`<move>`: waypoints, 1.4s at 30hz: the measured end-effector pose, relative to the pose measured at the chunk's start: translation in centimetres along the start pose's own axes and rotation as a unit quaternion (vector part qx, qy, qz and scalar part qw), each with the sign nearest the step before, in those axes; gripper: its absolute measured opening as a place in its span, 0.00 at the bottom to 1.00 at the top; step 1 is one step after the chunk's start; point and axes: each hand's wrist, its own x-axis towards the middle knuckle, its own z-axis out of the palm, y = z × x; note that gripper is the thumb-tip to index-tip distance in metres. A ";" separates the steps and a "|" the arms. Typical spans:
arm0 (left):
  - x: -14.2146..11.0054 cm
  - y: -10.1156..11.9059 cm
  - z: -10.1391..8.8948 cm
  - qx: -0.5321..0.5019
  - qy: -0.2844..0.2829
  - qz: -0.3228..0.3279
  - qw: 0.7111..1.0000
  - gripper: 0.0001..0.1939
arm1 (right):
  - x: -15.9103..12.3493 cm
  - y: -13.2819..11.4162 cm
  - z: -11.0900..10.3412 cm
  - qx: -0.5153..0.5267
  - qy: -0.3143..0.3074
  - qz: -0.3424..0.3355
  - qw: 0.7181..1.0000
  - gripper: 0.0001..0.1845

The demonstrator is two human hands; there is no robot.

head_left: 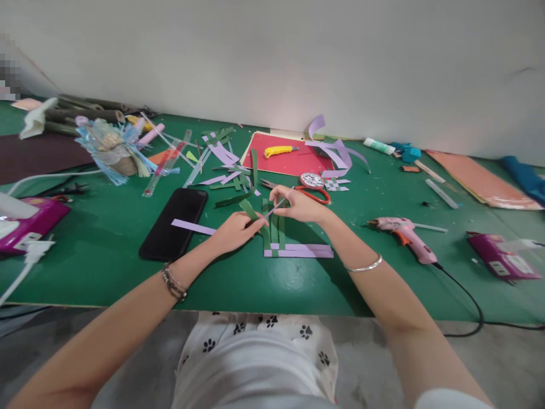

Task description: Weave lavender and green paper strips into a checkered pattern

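Observation:
My right hand (300,205) pinches a narrow lavender paper strip (276,209) between thumb and fingers. With its fingertips closed on the same strip's lower part, my left hand (238,230) sits just to the left. A green paper strip (248,208) stands up at the left hand's knuckles. Below both hands lies a small woven piece (276,250), where upright green strips cross lavender ones running right. Another lavender length (193,227) sticks out left from beneath my left hand, over a black phone (172,224); whether it joins the pinched strip is hidden.
Behind my hands are orange-handled scissors (317,195), a yellow utility knife (279,151) on red paper (272,165), and loose strips (225,153). A pink glue gun (404,236) with its cord lies right. Purple power strips (502,255) sit at both sides.

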 end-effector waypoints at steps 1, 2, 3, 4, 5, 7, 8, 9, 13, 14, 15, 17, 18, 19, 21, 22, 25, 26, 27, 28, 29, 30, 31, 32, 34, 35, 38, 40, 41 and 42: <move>0.0 0.0 0.0 -0.001 0.001 -0.001 1.000 0.21 | -0.3 -0.1 -0.1 0.009 0.006 0.003 1.000 0.11; 0.0 0.0 -0.1 -0.001 0.002 -0.002 1.000 0.21 | -0.7 -0.3 -0.2 0.012 0.014 0.006 1.000 0.10; 0.0 0.0 -0.1 0.000 0.003 -0.004 1.000 0.21 | -1.1 -0.5 -0.2 0.013 0.024 0.007 1.000 0.09; 0.0 0.0 -0.1 0.000 0.003 -0.005 1.000 0.21 | -1.5 -0.6 -0.2 0.014 0.034 0.008 0.999 0.06; 0.1 0.0 0.0 0.001 0.003 -0.005 1.000 0.21 | -1.9 -0.8 -0.1 0.017 0.044 0.009 0.999 0.05; 0.1 -0.1 0.0 0.003 0.003 -0.003 1.000 0.21 | -2.6 -0.9 0.1 0.029 0.066 0.016 0.997 0.03; 0.1 -0.1 0.0 0.005 0.004 -0.002 1.000 0.21 | -2.9 -0.9 0.2 0.034 0.079 0.019 0.996 0.03; 0.1 -0.1 0.1 0.008 0.005 -0.002 1.000 0.21 | -3.1 -0.9 0.4 0.038 0.091 0.018 0.995 0.03; 0.2 0.0 0.1 0.018 0.013 0.001 1.000 0.20 | -3.1 -0.6 1.0 0.038 0.118 -0.026 0.992 0.03; 0.2 0.0 0.1 0.017 0.016 0.001 1.000 0.20 | -3.0 -0.6 1.1 0.027 0.124 -0.040 0.991 0.04; 0.2 0.0 0.1 0.015 0.018 0.001 1.000 0.19 | -2.9 -0.6 1.2 0.010 0.132 -0.051 0.990 0.05; 0.2 0.0 0.2 0.014 0.021 -0.001 1.000 0.19 | -2.9 -0.7 1.4 -0.034 0.153 -0.061 0.986 0.06; 0.2 0.0 0.2 0.014 0.023 -0.003 1.000 0.20 | -3.0 -0.8 1.5 -0.056 0.162 -0.062 0.983 0.07; 0.2 -0.1 0.3 0.015 0.025 -0.003 1.000 0.20 | -3.2 -0.8 1.5 -0.074 0.168 -0.060 0.981 0.07; 0.2 -0.2 0.4 0.010 0.030 -0.002 0.999 0.20 | -3.6 -0.9 1.6 -0.099 0.169 -0.060 0.979 0.08; 0.3 -0.2 0.4 0.005 0.033 0.000 0.999 0.19 | -3.8 -1.0 1.6 -0.106 0.169 -0.062 0.978 0.08; 0.3 -0.3 0.5 -0.009 0.040 0.009 0.999 0.16 | -4.1 -1.0 1.7 -0.113 0.181 -0.080 0.974 0.05; 0.3 -0.3 0.5 -0.009 0.042 0.014 0.999 0.15 | -4.2 -1.0 1.6 -0.112 0.187 -0.087 0.972 0.03; 0.3 -0.3 0.5 -0.006 0.043 0.018 0.999 0.16 | -4.2 -0.9 1.6 -0.110 0.193 -0.092 0.971 0.03; 0.3 -0.3 0.5 -0.001 0.043 0.021 0.999 0.16 | -4.2 -0.9 1.6 -0.110 0.197 -0.095 0.970 0.03; 0.3 -0.2 0.5 0.004 0.043 0.022 0.999 0.17 | -4.2 -0.9 1.6 -0.112 0.197 -0.097 0.969 0.04; 0.3 -0.2 0.5 0.009 0.042 0.021 0.999 0.18 | -4.2 -0.9 1.6 -0.117 0.196 -0.097 0.969 0.04; 0.3 -0.2 0.5 0.013 0.042 0.019 0.999 0.18 | -4.1 -0.9 1.6 -0.124 0.192 -0.095 0.969 0.05; 0.3 -0.2 0.5 0.017 0.042 0.016 0.999 0.19 | -4.1 -0.9 1.6 -0.134 0.188 -0.091 0.969 0.05; 0.3 -0.2 0.5 0.021 0.046 0.010 0.999 0.20 | -4.2 -0.9 1.7 -0.159 0.179 -0.082 0.968 0.05; 0.3 -0.2 0.5 0.021 0.049 0.008 0.999 0.21 | -4.2 -0.9 1.7 -0.175 0.174 -0.078 0.966 0.06; 0.3 -0.2 0.6 0.009 0.052 0.018 0.998 0.18 | -4.4 -1.0 1.9 -0.239 0.163 -0.079 0.954 0.08; 0.3 -0.2 0.6 0.000 0.054 0.029 0.998 0.15 | -4.6 -1.1 2.1 -0.285 0.165 -0.085 0.940 0.11; 0.3 -0.2 0.6 -0.001 0.056 0.033 0.998 0.15 | -4.7 -1.2 2.2 -0.304 0.170 -0.089 0.933 0.12; 0.3 -0.2 0.6 0.002 0.059 0.036 0.998 0.15 | -4.7 -1.2 2.3 -0.320 0.175 -0.092 0.927 0.13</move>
